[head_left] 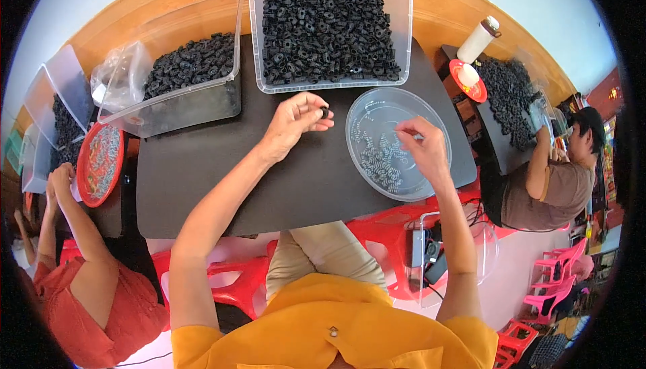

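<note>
My left hand [296, 121] pinches a small black ring-shaped part [325, 111] between thumb and fingers, just below a clear bin [254, 39] full of the same black parts. My right hand [422, 145] hovers over a clear round plate [431, 110] and pinches a small metal spring [418, 137] at its fingertips. Several small springs [378, 159] lie loose on the plate. Both hands are above a dark table top [222, 180].
A second clear bin [195, 103] of black parts stands tilted at the left. A person in red at the far left works over a red plate [99, 163]. Another person sits at the right by a heap of black parts [510, 96], a red lid and a white bottle [479, 39].
</note>
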